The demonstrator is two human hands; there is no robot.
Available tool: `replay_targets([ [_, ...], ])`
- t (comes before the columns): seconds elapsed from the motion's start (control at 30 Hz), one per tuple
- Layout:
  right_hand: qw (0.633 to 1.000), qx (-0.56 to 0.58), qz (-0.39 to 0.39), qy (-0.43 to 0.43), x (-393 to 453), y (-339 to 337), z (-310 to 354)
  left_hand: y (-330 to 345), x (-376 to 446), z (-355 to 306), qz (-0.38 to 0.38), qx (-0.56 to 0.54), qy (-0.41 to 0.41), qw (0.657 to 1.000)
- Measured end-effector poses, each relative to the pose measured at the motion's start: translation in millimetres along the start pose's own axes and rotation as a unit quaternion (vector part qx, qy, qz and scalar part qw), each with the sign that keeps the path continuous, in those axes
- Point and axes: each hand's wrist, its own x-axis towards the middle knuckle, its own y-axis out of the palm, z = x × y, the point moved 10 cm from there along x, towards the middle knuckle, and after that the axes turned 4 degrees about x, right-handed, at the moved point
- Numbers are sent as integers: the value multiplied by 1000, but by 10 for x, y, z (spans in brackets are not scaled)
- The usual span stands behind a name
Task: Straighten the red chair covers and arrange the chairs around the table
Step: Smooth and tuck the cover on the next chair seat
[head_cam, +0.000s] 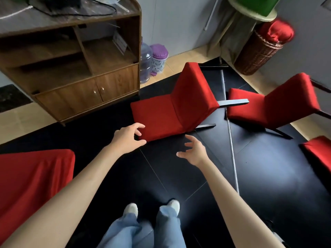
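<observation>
Nearest, light blue jeans (143, 231) and pale shoes (131, 209) on glossy black floor tiles (259, 176). Ahead, left hand (128, 137) at the seat's front corner of the middle red fabric-covered chair (172, 108), fingers spread and loosely curled, grasping nothing. Right hand (194, 152) hovering just before that seat, fingers splayed, empty. Beyond, second red-covered chair (275, 102) to the right; brown wooden cabinet (75, 68) at the wall.
</observation>
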Motion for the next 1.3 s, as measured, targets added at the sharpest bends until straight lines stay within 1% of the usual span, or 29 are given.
replay_targets([
  [0.23,998,-42,48,-3,1044,-313,-2,295,771,-195,-7,-17,-48,999],
  [0.37,996,-54,75,5,1711,-475,-123,550,1213,-246,-15,-47,-100,994],
  [0.5,992,-61,107,22,2318,-411,-360,923,1586,-122,-2,-42,-154,987],
  [0.73,982,-88,149,73,3284,-25,-932,1627,2100,508,26,-73,-254,964],
  [0.9,979,-94,156,93,3894,302,-1318,2153,2565,931,38,-107,-291,950],
  [1.07,980,-83,144,106,4684,726,-1807,2817,3208,1498,30,-147,-324,934],
  [1.3,982,-82,118,120,5575,1355,-2746,3943,3771,2324,29,-153,-372,915],
])
